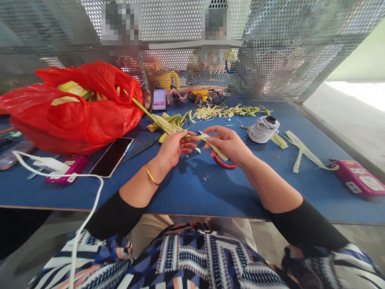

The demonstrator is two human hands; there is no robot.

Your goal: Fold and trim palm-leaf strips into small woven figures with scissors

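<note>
Midway between the bench's (204,200) long edges, the left hand (174,148) pinches a leafy stalk (162,122); the right hand (227,142) grips a pale strip (221,153).

Black undersleeves (306,222) show beneath a top (192,261) patterned in blue, white and peach. One wrist wears a bangle (151,174) (plain, gold-coloured).

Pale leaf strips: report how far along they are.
Done, apparently: small pale-green scraps lie in a row on the blue table. In hand: the left hand and right hand hold a pale strip. Likely left: pale leafy pieces in the red plastic bag.
</note>
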